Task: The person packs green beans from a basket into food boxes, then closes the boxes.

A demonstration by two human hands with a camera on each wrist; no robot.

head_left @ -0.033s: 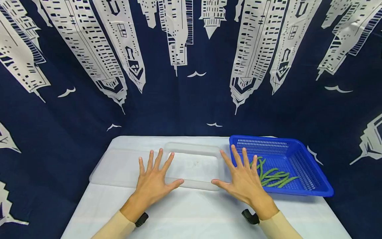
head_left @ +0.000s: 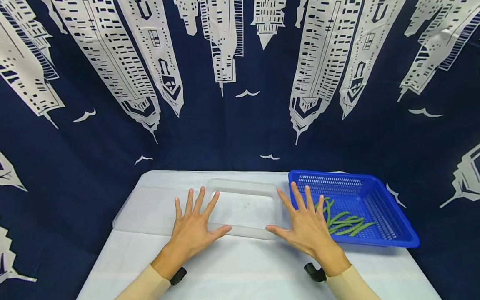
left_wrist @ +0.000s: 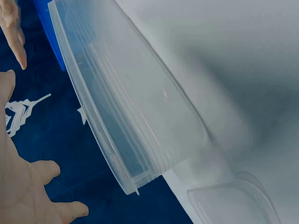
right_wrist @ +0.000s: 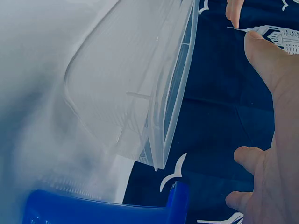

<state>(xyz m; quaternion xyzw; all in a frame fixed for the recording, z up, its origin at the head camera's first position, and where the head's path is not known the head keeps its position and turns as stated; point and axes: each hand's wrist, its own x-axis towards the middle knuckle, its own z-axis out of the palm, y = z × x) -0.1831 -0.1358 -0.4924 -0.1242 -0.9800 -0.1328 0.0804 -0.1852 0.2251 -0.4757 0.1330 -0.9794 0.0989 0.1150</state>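
A clear rectangular plastic container [head_left: 241, 208] sits on the table between both hands, its top uncovered. My left hand [head_left: 195, 229] hovers at the container's near left corner, fingers spread and palm down, holding nothing. At the near right corner, my right hand [head_left: 309, 227] is spread the same way, also holding nothing. Its outer fingers overlap the blue basket [head_left: 386, 241] in the head view. Several green beans [head_left: 346, 223] lie inside that basket. Both wrist views show the container's side wall [left_wrist: 140, 93] with fingers apart from it.
A flat translucent lid [head_left: 144, 210] lies left of the container, partly behind my left hand. White cloth [head_left: 240, 271] covers the table. A dark blue curtain [head_left: 225, 133] with white building prints hangs behind the table's far edge.
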